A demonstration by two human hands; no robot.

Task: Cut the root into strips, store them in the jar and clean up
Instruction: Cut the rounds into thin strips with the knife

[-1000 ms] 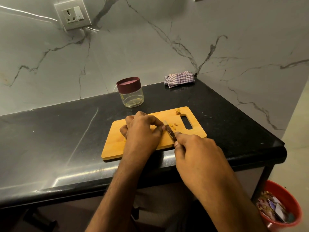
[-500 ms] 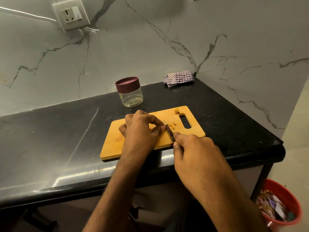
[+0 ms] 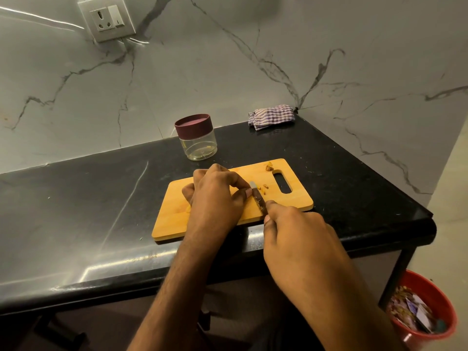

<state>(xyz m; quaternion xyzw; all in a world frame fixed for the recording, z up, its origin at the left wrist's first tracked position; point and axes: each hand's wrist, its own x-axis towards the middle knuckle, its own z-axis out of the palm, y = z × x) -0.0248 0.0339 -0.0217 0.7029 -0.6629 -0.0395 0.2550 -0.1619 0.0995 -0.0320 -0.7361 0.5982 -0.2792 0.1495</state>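
Little has moved over the last second: my hands sit on the cutting board point(image 3: 298, 196) as they did, and only the knife point(image 3: 258, 198) has edged a touch along its stroke; the small cut pieces point(image 3: 265, 186) just beyond the blade lie as they were; so I judge the slicing is mid-course, nowhere near done.

My left hand point(image 3: 215, 196) is curled down on the board, fingertips bunched against the blade; the root must be under them, but I cannot see it; my right hand point(image 3: 296, 231) grips the knife handle at the board's near edge, blade angled away from me toward the left fingertips.

A larger scrap point(image 3: 269, 167) lies at the board's far corner beside the handle slot; the jar point(image 3: 198, 139) stands just behind the board on the tabletop point(image 3: 76, 203), lid on and nearly empty; the checked cloth point(image 3: 272, 116) lies well behind the board in the corner; so storing and wiping both remain.
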